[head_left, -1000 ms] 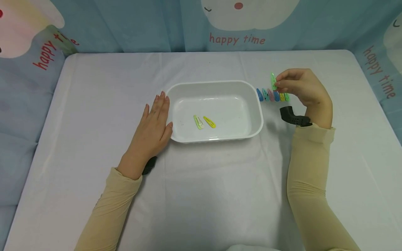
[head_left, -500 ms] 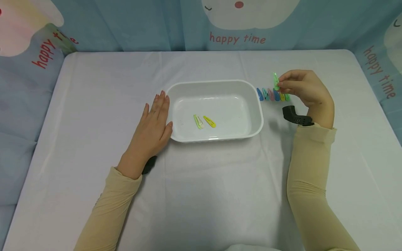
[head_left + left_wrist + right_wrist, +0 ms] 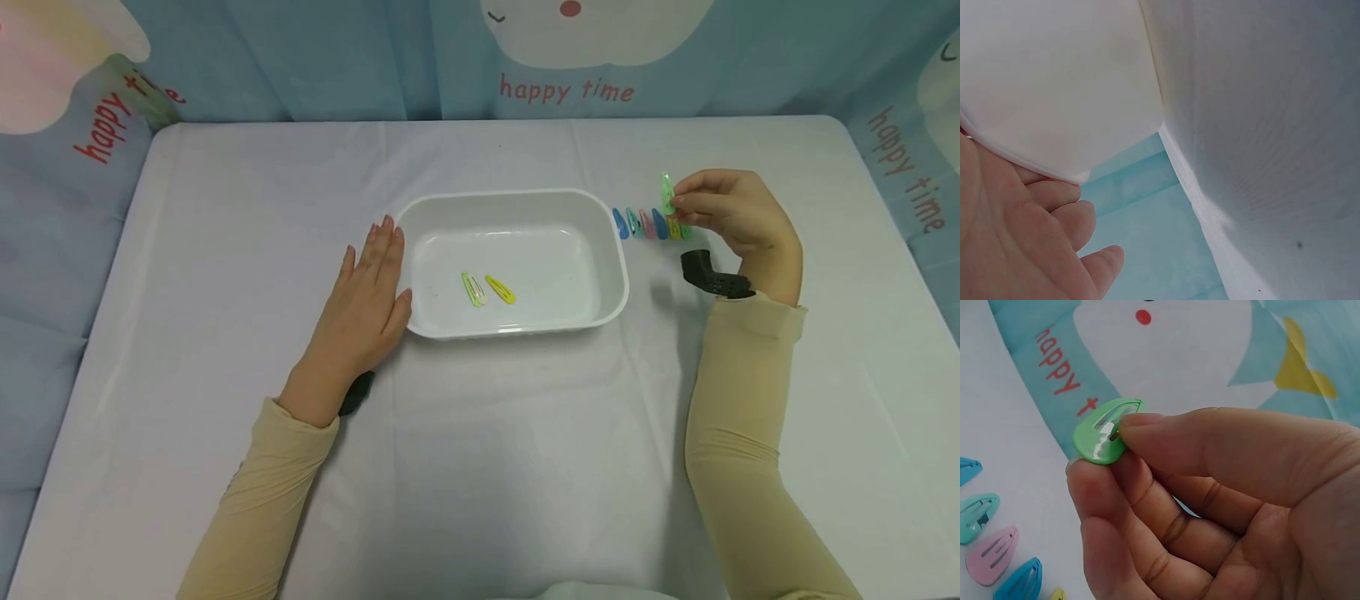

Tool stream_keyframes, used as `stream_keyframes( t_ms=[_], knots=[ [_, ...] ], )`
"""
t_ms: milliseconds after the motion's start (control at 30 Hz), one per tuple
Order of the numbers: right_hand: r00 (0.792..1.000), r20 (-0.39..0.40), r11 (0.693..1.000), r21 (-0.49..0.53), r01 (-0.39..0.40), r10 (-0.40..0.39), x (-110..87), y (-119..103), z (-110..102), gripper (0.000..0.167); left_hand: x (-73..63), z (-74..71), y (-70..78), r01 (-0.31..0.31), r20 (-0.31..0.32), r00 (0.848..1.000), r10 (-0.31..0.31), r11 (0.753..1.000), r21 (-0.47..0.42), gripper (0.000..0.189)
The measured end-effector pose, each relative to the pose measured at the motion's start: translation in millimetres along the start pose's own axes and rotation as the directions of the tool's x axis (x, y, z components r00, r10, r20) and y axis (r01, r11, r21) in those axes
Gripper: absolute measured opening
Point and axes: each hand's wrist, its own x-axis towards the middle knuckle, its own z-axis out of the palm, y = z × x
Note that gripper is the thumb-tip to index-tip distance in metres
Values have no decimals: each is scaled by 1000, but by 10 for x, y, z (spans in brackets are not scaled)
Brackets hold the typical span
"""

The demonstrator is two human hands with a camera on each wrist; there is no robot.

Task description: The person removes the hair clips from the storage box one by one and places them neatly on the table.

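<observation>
Between thumb and fingers my right hand (image 3: 738, 207) pinches a green snap hair clip (image 3: 1100, 439), raised over a row of hair clips on the table. In that row lie blue, teal, pink (image 3: 992, 555), yellow and green clips, side by side along the white basin's right end; the hand partly covers the last ones. My left hand (image 3: 363, 292) rests with straight fingers against the left rim of the white basin (image 3: 517, 332). Inside the basin are a yellow hair clip (image 3: 500, 289) and a pale green one (image 3: 473, 289).
A white cloth (image 3: 480, 467) covers the table. Behind it hangs a blue curtain (image 3: 337, 67) with printed figures and red lettering. Black wrist mounts (image 3: 716, 277) sit at both wrists, below beige sleeves.
The right hand has shifted slightly to the right along the row, carrying the green hair clip. The left hand and the basin have stayed in place.
</observation>
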Motion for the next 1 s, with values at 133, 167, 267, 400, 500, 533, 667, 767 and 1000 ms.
stream_keyframes(
  t_ms=[133, 167, 267, 400, 500, 533, 667, 767, 1000],
  knots=[
    [1000, -13, 1000, 0, -1, 1, 12, 17, -19, 7, -3, 2, -7, 2, 0, 1000, -2, 1000, 0, 61],
    [1000, -17, 1000, 7, -5, 5, 15, 23, -26, 7, -3, 4, -9, 3, 0, 1000, -3, 1000, 1, 61],
    [999, -29, 1000, 15, -14, 14, 24, 40, -53, 7, -4, 10, -16, 3, -3, 1000, -3, 1000, 1, 61],
    [999, -48, 1000, -5, -27, 27, 23, 65, -97, 8, -4, 6, -15, 3, -7, 1000, -3, 1000, -3, 61],
    [998, -56, 999, -9, -38, 37, 6, 82, -135, 9, -3, -3, -11, 0, -10, 1000, 0, 1000, -8, 61],
    [997, -60, 999, -6, -41, 41, 2, 88, -148, 9, -3, -3, -11, -1, -11, 1000, 1, 1000, -9, 61],
    [996, -69, 998, 25, -58, 59, -17, 103, -187, 7, -1, -1, -11, -4, -14, 1000, 3, 1000, -10, 61],
    [994, -76, 997, 28, -78, 80, -23, 114, -208, 5, -2, 4, -12, -2, -14, 1000, 2, 1000, -9, 61],
    [986, -106, 992, 34, -125, 128, -50, 148, -260, 5, -1, 16, -11, 0, -19, 1000, 0, 1000, -10, 62]
  ],
)
